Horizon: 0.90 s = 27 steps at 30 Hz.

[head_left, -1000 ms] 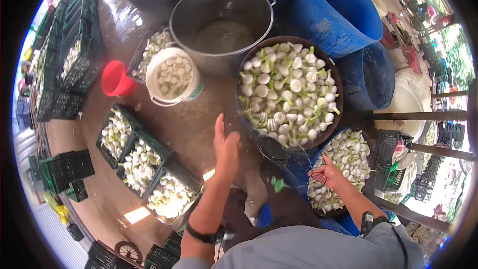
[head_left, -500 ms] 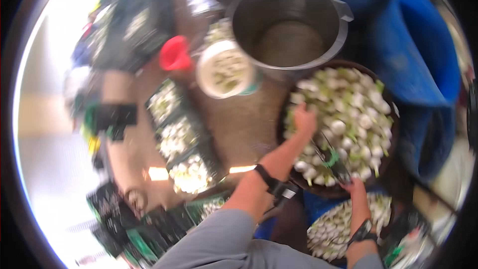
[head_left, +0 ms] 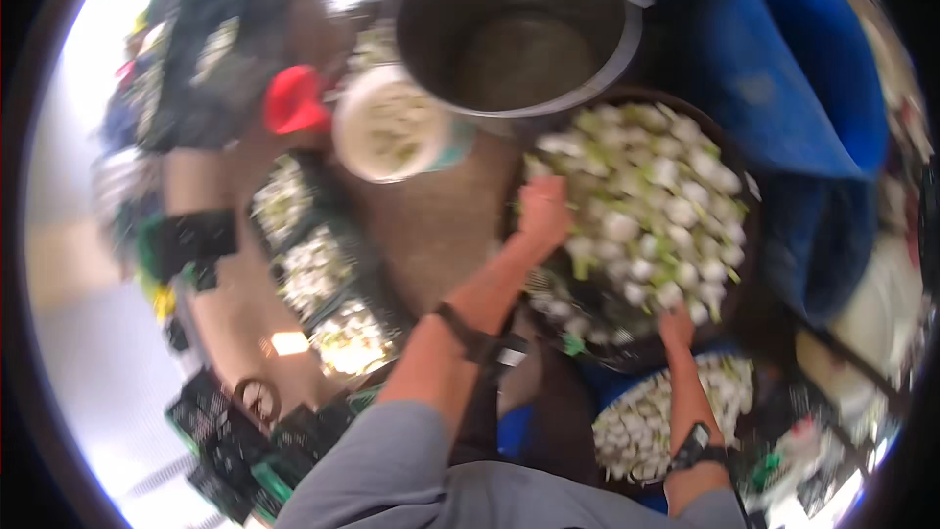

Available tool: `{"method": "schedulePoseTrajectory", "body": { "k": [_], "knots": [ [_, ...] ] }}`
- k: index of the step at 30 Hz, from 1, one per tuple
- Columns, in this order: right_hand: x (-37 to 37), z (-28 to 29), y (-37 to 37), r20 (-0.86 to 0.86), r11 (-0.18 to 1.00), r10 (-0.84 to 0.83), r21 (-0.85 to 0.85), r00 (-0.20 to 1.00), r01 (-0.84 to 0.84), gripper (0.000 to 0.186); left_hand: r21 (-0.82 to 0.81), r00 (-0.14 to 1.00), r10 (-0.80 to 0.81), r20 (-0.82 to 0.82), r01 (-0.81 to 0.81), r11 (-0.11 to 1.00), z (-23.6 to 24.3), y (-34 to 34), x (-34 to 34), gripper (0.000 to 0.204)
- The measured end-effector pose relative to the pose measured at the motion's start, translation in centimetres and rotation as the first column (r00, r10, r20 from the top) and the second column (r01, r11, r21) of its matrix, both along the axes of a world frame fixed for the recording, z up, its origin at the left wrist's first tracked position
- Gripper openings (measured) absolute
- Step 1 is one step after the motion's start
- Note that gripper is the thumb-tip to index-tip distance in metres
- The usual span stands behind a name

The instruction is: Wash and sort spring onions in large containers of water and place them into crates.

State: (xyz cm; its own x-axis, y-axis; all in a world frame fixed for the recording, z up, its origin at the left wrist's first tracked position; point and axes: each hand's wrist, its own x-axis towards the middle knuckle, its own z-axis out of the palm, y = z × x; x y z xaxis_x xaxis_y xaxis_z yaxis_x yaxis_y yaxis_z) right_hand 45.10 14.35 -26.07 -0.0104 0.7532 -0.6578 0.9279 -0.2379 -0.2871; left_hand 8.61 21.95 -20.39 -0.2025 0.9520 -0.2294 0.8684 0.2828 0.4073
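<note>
A large dark round pan point(head_left: 732, 269) is heaped with white bulbs point(head_left: 681, 211) on green stems. My left hand point(head_left: 543, 206) reaches onto its left side among the bulbs; motion blur hides whether anything is in its fingers. At the near right of the same pan, my right hand point(head_left: 675, 323) touches the bulbs, its fingers smeared. A dark, blurred object point(head_left: 587, 309) with a green bit lies at the pan's near side between my hands; I cannot make out what it is. Just below sits a blue tub point(head_left: 627, 382) of more bulbs.
A big metal pot point(head_left: 470, 29) stands beyond the pan, beside a white bucket point(head_left: 354, 127) of bulbs and a red container point(head_left: 294, 98). Blue barrels point(head_left: 803, 49) line the right. Green crates point(head_left: 367, 309) of bulbs sit at left, with several stacked crates point(head_left: 201, 59) farther back.
My left hand has moved from over the floor, and my right from the lower tub, into the large pan. The tool seen in my right hand is now unclear. The view has shifted.
</note>
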Motion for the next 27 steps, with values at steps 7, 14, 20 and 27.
{"method": "schedulePoseTrajectory", "body": {
  "k": [7, 14, 20, 27],
  "knots": [
    [0.0, 2.5, 8.6, -0.203, 0.829, -0.489, 0.194, 0.848, 0.524, 0.054, 0.327, 0.995, -0.069, -0.070, 0.088, 0.941, -0.4, 3.6, 6.0, 0.039],
    [1.2, -0.1, -3.4, 0.314, 0.968, -0.250, 0.049, 0.916, 0.247, 0.056, -0.525, 0.997, -0.014, -0.076, -0.028, 0.850, -1.8, 2.9, -0.6, 0.035],
    [-0.2, -1.3, -3.0, 0.147, 0.707, -0.555, -0.436, 0.819, 0.557, 0.045, -0.477, 0.990, -0.048, -0.132, -0.021, 0.879, -6.1, 3.6, -1.5, 0.021],
    [4.2, -6.7, -5.5, 0.086, 0.069, -0.987, -0.547, 0.138, 0.834, 0.033, -0.351, 0.981, -0.176, -0.076, 0.139, 0.926, -7.0, 3.4, 0.1, 0.019]
  ]
}}
